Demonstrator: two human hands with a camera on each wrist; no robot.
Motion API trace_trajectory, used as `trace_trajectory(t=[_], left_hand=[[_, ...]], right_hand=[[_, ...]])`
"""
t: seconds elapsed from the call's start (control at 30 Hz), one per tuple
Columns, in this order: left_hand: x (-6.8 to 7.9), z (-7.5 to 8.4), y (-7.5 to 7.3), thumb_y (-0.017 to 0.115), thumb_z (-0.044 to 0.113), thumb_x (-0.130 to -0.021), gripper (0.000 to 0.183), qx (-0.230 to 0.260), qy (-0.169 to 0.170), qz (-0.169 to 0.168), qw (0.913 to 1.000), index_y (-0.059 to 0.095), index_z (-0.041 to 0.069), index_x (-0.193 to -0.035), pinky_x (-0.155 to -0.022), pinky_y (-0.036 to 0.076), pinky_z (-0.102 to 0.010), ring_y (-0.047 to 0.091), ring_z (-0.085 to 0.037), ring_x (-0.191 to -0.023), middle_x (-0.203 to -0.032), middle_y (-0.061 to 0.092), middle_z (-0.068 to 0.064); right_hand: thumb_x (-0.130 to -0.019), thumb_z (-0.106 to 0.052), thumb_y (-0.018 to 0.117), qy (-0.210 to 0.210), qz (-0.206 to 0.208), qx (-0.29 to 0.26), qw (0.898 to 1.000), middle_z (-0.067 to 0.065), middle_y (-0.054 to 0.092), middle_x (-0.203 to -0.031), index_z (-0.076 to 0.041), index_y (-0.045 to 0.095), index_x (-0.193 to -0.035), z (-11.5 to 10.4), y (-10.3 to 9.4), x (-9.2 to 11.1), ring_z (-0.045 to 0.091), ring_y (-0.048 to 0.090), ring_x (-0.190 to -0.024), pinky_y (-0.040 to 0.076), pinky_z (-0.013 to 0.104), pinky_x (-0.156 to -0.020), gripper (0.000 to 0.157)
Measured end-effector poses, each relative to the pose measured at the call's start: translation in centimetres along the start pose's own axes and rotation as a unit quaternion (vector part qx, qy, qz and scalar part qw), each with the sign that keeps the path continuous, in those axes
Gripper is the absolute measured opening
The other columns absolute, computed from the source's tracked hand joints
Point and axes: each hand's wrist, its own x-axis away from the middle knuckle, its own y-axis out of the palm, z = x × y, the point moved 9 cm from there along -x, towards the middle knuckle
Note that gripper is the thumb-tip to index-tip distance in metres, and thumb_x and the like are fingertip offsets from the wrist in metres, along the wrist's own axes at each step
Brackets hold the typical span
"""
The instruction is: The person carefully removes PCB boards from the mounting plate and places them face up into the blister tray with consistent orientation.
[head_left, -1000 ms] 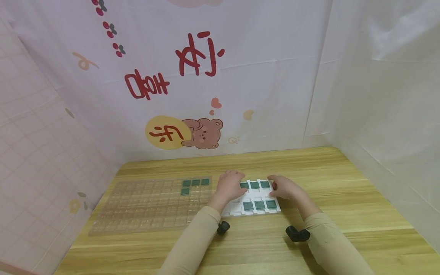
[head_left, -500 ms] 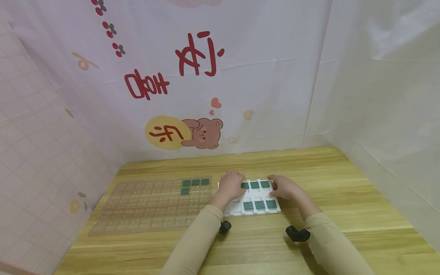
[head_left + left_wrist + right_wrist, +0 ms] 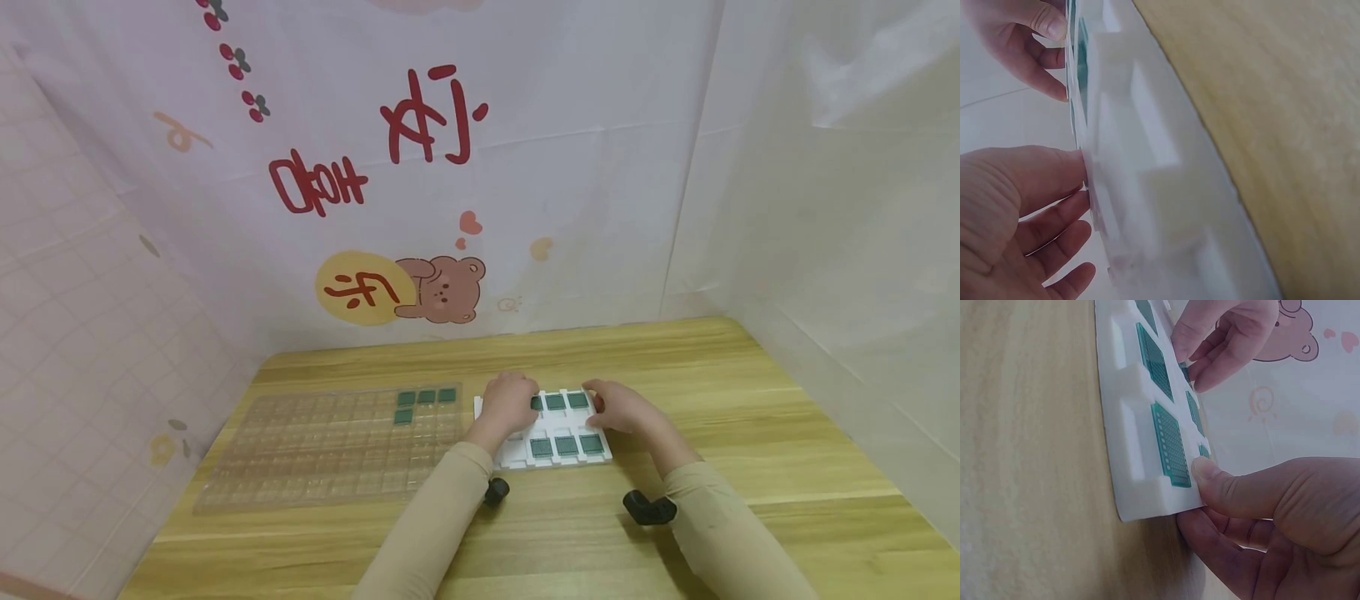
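Note:
A white foam tray (image 3: 562,423) lies on the table with several small green circuit boards (image 3: 566,447) in two rows of recesses. My left hand (image 3: 510,406) is over the tray's back left part. Its thumb and index finger pinch the leftmost green board (image 3: 1184,371) of the back row, the other fingers loosely bent. My right hand (image 3: 618,407) grips the tray's right edge, thumb (image 3: 1207,472) on top and fingers underneath. In the left wrist view, the tray's empty left recesses (image 3: 1129,125) fill the middle, and the left hand (image 3: 1029,206) is at its edge.
Left of the foam tray lies a large clear compartment tray (image 3: 322,450), with several green boards (image 3: 406,398) at its back right corner. The wooden table (image 3: 570,542) ends at a printed white curtain (image 3: 585,167) behind. Black mounts (image 3: 649,508) hang below the wrists.
My left hand has shifted slightly right, its thumb and index finger closing over the leftmost back-row board, which is now more covered. The right hand stays on the tray's edge.

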Motion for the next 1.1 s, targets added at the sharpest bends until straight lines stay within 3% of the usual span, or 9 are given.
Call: trace_trajectory(t=[1.1], left_hand=[[-0.71, -0.27, 0.22, 0.076, 0.015, -0.083, 0.009, 0.004, -0.012, -0.018, 0.9998, 0.077, 0.016, -0.092, -0.083, 0.046, -0.036, 0.057, -0.019, -0.092, -0.087, 0.066, 0.004]], right_hand=[[-0.083, -0.004, 0.078, -0.011, 0.000, 0.007, 1.000, 0.012, 0.059, -0.092, 0.014, 0.046, -0.135, -0.50, -0.21, 0.18, 0.025, 0.053, -0.084, 0.047, 0.042, -0.078, 0.064]])
